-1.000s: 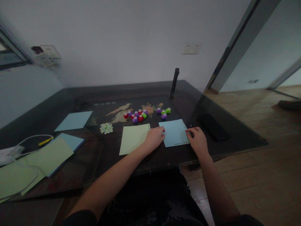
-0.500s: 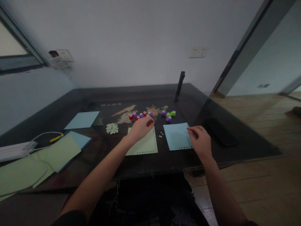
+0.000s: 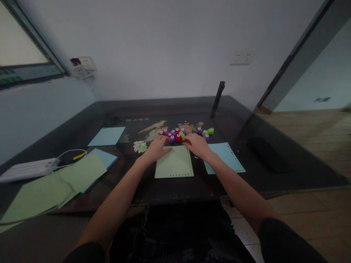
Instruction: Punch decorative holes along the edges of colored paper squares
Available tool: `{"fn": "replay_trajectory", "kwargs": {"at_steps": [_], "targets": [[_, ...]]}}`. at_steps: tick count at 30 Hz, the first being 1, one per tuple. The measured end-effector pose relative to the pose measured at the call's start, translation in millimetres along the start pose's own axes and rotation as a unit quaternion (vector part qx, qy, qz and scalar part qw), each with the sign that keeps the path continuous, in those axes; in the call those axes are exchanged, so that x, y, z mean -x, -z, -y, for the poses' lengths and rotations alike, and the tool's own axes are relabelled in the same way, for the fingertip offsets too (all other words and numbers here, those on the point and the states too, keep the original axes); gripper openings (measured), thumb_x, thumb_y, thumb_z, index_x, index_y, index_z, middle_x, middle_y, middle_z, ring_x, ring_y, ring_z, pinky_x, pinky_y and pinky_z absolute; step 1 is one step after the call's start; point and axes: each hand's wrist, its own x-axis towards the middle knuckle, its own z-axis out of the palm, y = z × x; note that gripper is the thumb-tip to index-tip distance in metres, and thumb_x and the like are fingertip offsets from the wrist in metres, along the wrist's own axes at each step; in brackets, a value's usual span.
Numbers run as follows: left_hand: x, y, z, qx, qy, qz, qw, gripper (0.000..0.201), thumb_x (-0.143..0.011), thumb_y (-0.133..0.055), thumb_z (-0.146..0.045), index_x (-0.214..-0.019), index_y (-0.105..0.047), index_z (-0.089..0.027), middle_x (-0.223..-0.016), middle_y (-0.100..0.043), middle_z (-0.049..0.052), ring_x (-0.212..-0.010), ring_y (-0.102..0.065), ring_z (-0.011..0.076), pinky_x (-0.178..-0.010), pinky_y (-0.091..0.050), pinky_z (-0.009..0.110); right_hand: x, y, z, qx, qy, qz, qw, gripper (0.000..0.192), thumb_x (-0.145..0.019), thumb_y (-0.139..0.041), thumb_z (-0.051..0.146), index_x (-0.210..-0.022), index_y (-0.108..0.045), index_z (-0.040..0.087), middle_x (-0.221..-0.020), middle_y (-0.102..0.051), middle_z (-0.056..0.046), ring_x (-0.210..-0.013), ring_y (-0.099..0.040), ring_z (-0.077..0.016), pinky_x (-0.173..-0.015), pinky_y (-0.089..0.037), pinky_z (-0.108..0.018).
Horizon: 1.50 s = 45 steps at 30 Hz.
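dark glossy table point(image 3: 170, 190) fills the room's corner beneath a pale wall. left hand point(image 3: 157, 148) lies flat, fingers loosely spread, on the far left corner of the green sheet point(image 3: 174, 166); right hand point(image 3: 197, 145) rests open at its far right corner, holding nothing. just beyond the fingertips sits a cluster of small red, purple and green punches point(image 3: 175, 135). a blue sheet point(image 3: 226, 159) lies just right, paper bits point(image 3: 140, 146) left.
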Motion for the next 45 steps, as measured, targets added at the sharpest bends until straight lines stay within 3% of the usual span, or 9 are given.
{"fn": "replay_trajectory", "kwargs": {"at_steps": [4,8,20,29,32,36,45], "targets": [[4.6,-5.2,0.7,-0.03,0.003,0.069,0.997,0.065,-0.072,-0.062,-0.053,-0.124,-0.047,-0.018,-0.124,-0.049,0.013,-0.117,-0.044,0.0289,-0.096,-0.038,0.043,8.3,-15.4,-17.9,0.015,0.013,0.01,1.0,0.024,-0.084,-0.06,0.029,-0.104,-0.065,0.016,-0.103,-0.062,-0.011,-0.098,-0.054,-0.0242,-0.085,-0.043,-0.037],[6.8,-9.9,0.1,-0.046,0.008,0.093,0.995,0.077,-0.068,-0.065,-0.057,-0.132,-0.042,-0.021,-0.128,-0.045,0.014,-0.12,-0.04,0.0318,-0.096,-0.036,0.046,11.5,-20.4,-21.6,0.014,0.044,0.025,0.999,0.035,-0.081,-0.064,0.033,-0.11,-0.064,0.014,-0.104,-0.059,-0.013,-0.1,-0.051,-0.0265,-0.087,-0.042,-0.04],[6.7,-10.5,-3.6,-0.075,0.002,0.102,0.992,0.067,-0.07,-0.061,-0.058,-0.126,-0.052,-0.022,-0.122,-0.05,0.013,-0.114,-0.043,0.0319,-0.093,-0.036,0.046,9.5,-28.8,-19.5,0.009,0.048,0.066,0.997,0.038,-0.076,-0.068,0.033,-0.107,-0.064,0.012,-0.105,-0.056,-0.014,-0.101,-0.049,-0.0271,-0.088,-0.042,-0.039],[6.3,-7.0,-7.9,-0.066,0.012,0.087,0.994,0.064,-0.068,-0.066,-0.054,-0.12,-0.049,-0.021,-0.121,-0.05,0.012,-0.115,-0.043,0.032,-0.093,-0.036,0.047,9.8,-28.4,-18.6,-0.007,0.018,0.027,0.999,0.033,-0.073,-0.071,0.027,-0.102,-0.062,0.016,-0.103,-0.056,-0.009,-0.099,-0.051,-0.023,-0.087,-0.04,-0.034],[5.5,-6.5,-9.6,-0.068,0.014,0.08,0.994,0.062,-0.066,-0.067,-0.053,-0.116,-0.049,-0.02,-0.119,-0.052,0.011,-0.113,-0.045,0.0315,-0.092,-0.037,0.046,8.7,-27.2,-16.6,-0.025,-0.005,0.011,1.0,0.023,-0.073,-0.07,0.023,-0.093,-0.061,0.016,-0.095,-0.057,-0.007,-0.092,-0.052,-0.0205,-0.081,-0.04,-0.031],[5.2,-6.1,-11.3,-0.072,0.006,0.069,0.995,0.061,-0.065,-0.069,-0.052,-0.112,-0.047,-0.019,-0.115,-0.054,0.011,-0.109,-0.048,0.0302,-0.089,-0.039,0.043,7.1,-25.1,-12.7,-0.062,-0.05,0.033,0.996,0.01,-0.073,-0.067,0.023,-0.078,-0.06,0.017,-0.075,-0.057,-0.002,-0.072,-0.052,-0.016,-0.064,-0.035,-0.026],[5.1,-4.9,-10.8,-0.061,0.012,0.074,0.995,0.06,-0.065,-0.069,-0.049,-0.112,-0.046,-0.019,-0.114,-0.055,0.011,-0.106,-0.051,0.029,-0.088,-0.04,0.042,5.1,-26.9,-15.0,-0.148,-0.071,0.06,0.985,0.012,-0.07,-0.066,0.024,-0.065,-0.058,0.017,-0.06,-0.052,0.003,-0.057,-0.045,-0.0114,-0.054,-0.028,-0.023]]}}
